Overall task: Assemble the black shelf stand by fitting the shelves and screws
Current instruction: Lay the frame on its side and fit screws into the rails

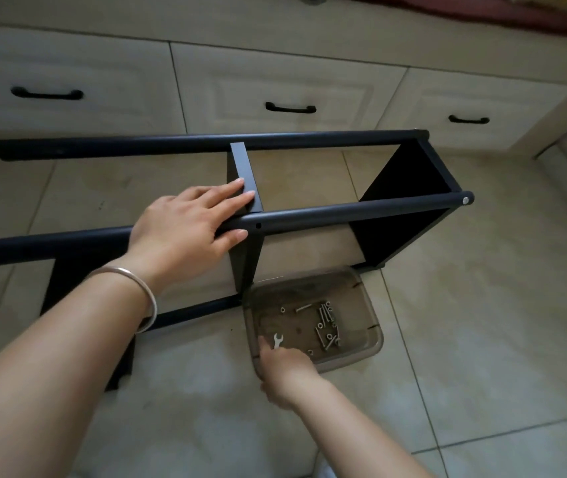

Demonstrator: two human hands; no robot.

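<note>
left hand (185, 225) lies flat on the black shelf stand (309, 215), fingers straight and together over a middle shelf (246, 177), thumb under the near pole (344, 210). right hand (285, 370) reaches into a brown plastic tray (368, 326), fingertips touching a small wrench (277, 340); grip unclear. stand lies sideways on tiled floor (482, 339). tray holds loose screws (325, 319).

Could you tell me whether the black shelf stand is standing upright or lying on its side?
On its side: the black shelf stand's long poles run level above the tiled floor, and its shelves stand on edge.
</note>
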